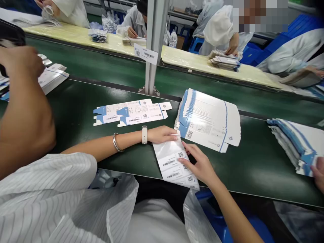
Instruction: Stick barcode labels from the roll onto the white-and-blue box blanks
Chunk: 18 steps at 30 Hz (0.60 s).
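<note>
On the long green table [253,165], taking the middle of the work as clock centre, I see a fanned stack of flat blue-and-white cartons [210,118] at one o'clock and two overlapping flat cartons [138,114] near eleven. The label sheet [173,168] lies at the centre, reaching the near edge. At its three o'clock side the right hand [198,163] pinches the margin, thumb over the labels, while the left hand [162,134] lies at its twelve o'clock end, fingers together, though I can't tell whether it grips.
</note>
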### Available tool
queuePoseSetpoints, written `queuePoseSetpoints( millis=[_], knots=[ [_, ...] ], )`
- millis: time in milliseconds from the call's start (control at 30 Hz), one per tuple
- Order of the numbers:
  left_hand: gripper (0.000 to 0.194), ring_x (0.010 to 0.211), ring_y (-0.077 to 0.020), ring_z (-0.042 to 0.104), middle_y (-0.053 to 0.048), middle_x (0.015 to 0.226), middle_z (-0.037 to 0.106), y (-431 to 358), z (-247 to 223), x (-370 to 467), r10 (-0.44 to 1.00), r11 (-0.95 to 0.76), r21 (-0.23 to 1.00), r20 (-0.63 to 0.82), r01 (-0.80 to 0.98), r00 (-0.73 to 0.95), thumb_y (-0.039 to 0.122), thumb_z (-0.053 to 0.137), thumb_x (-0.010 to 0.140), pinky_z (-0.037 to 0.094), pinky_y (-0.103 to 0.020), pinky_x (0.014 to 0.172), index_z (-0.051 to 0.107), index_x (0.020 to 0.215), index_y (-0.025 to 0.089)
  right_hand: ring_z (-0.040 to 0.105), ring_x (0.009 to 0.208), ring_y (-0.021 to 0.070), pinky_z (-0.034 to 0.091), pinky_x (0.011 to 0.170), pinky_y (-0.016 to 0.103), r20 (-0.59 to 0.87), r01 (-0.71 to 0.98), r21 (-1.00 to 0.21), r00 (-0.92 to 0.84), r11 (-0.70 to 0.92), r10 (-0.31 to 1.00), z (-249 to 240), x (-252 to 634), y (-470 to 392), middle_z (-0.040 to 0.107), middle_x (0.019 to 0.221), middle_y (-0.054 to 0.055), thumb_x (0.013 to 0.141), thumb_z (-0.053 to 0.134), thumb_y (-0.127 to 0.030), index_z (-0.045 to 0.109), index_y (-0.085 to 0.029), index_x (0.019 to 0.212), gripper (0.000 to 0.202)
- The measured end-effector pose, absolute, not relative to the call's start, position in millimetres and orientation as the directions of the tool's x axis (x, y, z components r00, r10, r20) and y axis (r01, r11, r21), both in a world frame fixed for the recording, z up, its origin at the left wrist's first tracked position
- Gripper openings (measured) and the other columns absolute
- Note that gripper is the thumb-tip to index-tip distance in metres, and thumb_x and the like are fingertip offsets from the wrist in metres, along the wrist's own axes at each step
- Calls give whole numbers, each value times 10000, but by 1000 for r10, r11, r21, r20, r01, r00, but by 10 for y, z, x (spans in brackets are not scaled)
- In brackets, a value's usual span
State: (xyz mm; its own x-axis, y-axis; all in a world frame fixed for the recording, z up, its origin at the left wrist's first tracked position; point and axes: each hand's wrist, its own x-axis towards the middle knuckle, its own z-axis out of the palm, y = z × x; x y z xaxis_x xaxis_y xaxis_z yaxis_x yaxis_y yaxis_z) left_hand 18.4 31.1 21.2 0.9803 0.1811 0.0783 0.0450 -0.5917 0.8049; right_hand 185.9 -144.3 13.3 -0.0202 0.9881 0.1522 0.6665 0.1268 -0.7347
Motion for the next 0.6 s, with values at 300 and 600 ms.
queuePoseSetpoints(
  millis=[300, 600],
  knots=[
    [414, 552, -68, 348, 44, 614, 367, 308, 229, 210, 234, -317, 944, -20, 96, 972, 513, 426, 859, 284, -195, 509, 399, 655, 155, 597, 728, 121, 505, 678, 255, 124, 434, -900, 174, 37, 977, 58, 1677, -1458, 617, 798, -15, 817, 596, -285, 429, -250, 1316, 527],
    [395, 659, -105, 525, -14, 737, 561, 304, 302, 191, 181, -94, 984, -134, 152, 974, 510, 421, 868, 417, -216, 597, 521, 778, 138, 510, 558, 81, 448, 544, 211, 348, 688, -704, 117, 177, 930, 124, 1655, -1432, 607, 758, -12, 830, 582, -222, 620, -253, 1100, 275]
  ],
)
